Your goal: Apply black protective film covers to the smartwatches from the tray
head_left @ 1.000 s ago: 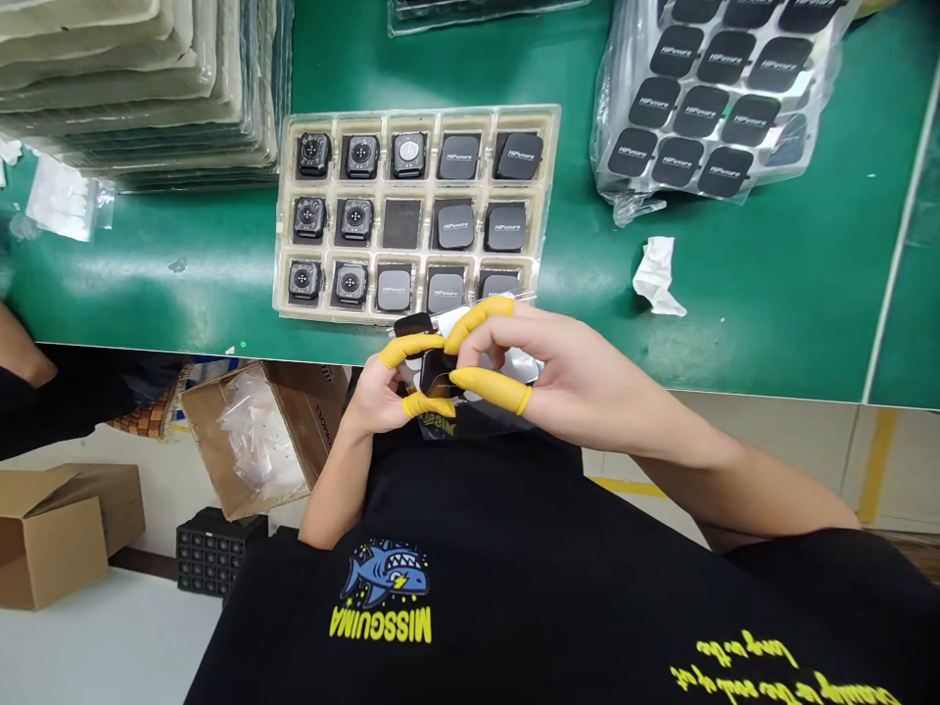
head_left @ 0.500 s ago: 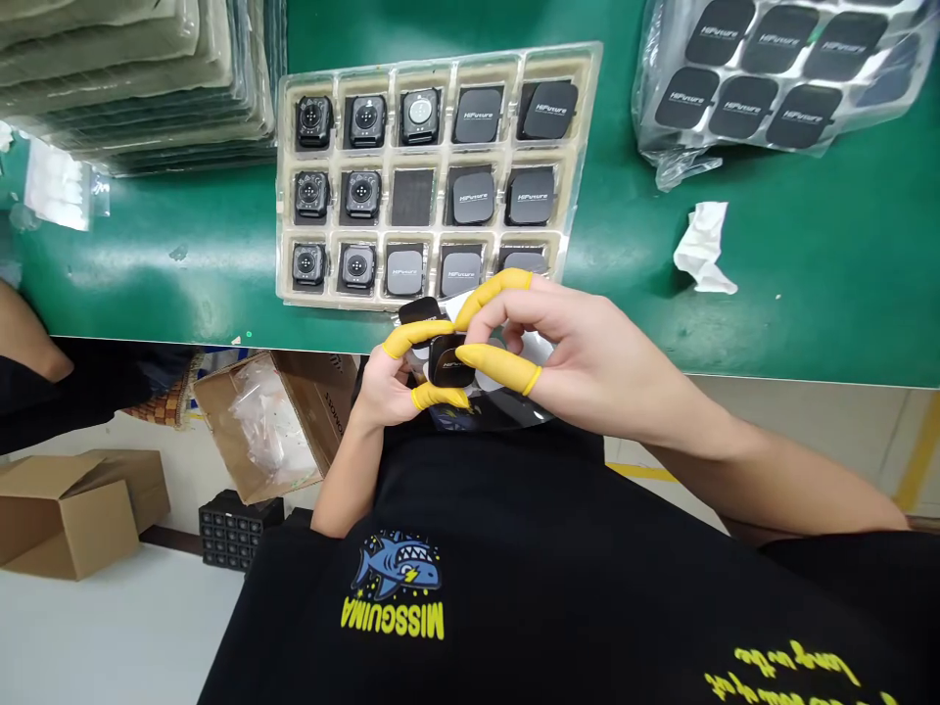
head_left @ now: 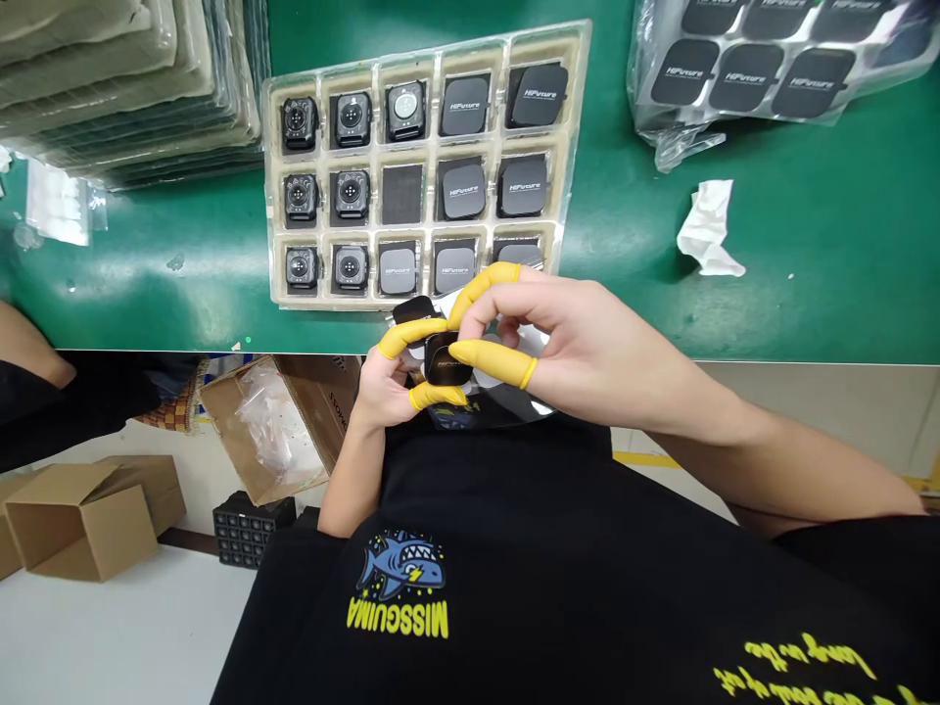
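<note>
My left hand [head_left: 397, 377], with yellow finger covers, grips a glossy black watch [head_left: 443, 362] by its edges, just off the table's front edge. The yellow-covered thumb and finger of my right hand [head_left: 543, 328] are closed at the watch's right side; what lies between them is too small to tell. A clear sheet with dark square labels [head_left: 413, 310] hangs under both hands, partly hidden by them. Behind them a clear-and-beige tray [head_left: 273, 235] holds several watches, some back side up, others under dark "HiFuture" squares. One middle compartment [head_left: 402, 194] has only a dark pad.
Stacked trays [head_left: 132, 88] fill the back left, near a small bag [head_left: 59, 201]. A bagged sheet of dark labels [head_left: 745, 78] lies back right, above a crumpled white tissue [head_left: 709, 230]. Cardboard boxes [head_left: 88, 514] stand on the floor. Another person's arm [head_left: 25, 343] shows at left.
The view has shifted slightly, so the tray sits a little further left in it. Both hands keep nearly the same pose around the watch.
</note>
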A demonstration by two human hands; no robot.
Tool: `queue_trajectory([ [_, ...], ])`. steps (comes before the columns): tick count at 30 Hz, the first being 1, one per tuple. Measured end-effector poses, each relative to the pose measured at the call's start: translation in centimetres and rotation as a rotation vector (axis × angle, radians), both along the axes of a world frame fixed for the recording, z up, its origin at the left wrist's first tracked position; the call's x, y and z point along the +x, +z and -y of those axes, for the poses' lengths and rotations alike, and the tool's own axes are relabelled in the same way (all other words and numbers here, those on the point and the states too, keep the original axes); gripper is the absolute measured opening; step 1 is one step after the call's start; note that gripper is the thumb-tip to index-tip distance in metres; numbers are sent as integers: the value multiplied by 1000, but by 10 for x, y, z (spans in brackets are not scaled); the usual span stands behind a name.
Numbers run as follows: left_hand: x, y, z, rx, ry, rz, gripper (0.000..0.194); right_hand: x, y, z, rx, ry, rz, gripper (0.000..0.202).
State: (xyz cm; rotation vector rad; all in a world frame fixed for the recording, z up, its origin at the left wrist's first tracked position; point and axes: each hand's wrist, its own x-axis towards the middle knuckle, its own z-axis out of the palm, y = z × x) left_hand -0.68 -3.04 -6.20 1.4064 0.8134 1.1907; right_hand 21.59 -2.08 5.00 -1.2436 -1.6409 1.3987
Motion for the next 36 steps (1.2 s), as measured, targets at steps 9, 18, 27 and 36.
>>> queue_trajectory([
  [9, -1, -3, 1, -8, 6, -25, 78, 0, -3, 1, -4, -3, -8, 15],
  [18, 1, -2, -1, 40, -7, 44, 75, -2, -5, 1, 23, -4, -8, 15],
  [27, -5, -4, 2, -33, -6, -45, 85, -2, -4, 2, 21, -1, 27, 16],
  [36, -1, 0, 0, 39, -62, 77, 78, -3, -9, 3, 45, 3, 18, 16],
])
